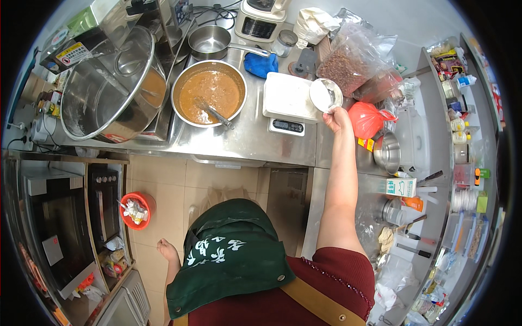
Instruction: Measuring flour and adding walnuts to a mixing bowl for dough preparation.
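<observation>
Head view: right hand (pixel 338 118) pinches a bowl (pixel 337 92), left hand (pixel 167 250) half-open, green apron (pixel 234 285) showing white characters (pixel 215 250).

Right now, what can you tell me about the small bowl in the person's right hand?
The small bowl is round and shallow-looking, with a pale, shiny rim; whether it is metal or plastic is unclear. Something white shows inside, but its texture is too small to make out. The right hand grips its near edge. From above, it overlaps the right end of the white tray; whether they touch, I cannot tell.
</observation>
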A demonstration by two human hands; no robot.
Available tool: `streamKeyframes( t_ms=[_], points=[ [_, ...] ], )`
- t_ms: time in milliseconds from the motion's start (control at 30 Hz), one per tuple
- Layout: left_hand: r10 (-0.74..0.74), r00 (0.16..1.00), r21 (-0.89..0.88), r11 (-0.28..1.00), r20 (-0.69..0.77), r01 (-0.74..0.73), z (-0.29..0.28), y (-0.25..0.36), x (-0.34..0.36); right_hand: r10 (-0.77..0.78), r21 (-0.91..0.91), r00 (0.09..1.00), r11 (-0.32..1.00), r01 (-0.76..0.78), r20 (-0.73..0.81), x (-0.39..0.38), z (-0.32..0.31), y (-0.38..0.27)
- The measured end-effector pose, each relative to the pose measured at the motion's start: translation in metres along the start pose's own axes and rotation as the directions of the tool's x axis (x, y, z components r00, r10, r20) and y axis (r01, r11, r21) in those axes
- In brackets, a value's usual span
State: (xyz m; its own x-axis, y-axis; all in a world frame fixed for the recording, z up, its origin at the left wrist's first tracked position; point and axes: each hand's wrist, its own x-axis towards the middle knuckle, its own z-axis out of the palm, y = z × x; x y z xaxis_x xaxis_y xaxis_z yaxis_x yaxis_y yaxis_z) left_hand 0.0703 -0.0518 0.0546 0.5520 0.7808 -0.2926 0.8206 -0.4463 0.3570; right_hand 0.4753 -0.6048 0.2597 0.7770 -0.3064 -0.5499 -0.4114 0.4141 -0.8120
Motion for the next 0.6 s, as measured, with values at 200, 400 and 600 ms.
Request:
streamKeyframes(
  t_ms=[200,400,600],
  points=[
    [0.001,1.000,-0.024,1.000,-0.015,-0.002,-0.009,0.012,0.002,-0.091,-0.257,0.992,0.964,0.066,-0.087,-0.001,0.004,-0.003],
    [-0.011,1.000,0.007,1.000,0.000,0.011,-0.008,0.014,0.000,-0.487,-0.832,0.869,0.515,0.207,-0.085,-0.009,0.022,-0.010],
    [-0.014,1.000,0.010,1.000,-0.018,0.014,-0.005,0.012,-0.001,-0.626,-0.905,0.778,0.361,0.228,-0.054,0.002,0.018,-0.009]
  ],
)
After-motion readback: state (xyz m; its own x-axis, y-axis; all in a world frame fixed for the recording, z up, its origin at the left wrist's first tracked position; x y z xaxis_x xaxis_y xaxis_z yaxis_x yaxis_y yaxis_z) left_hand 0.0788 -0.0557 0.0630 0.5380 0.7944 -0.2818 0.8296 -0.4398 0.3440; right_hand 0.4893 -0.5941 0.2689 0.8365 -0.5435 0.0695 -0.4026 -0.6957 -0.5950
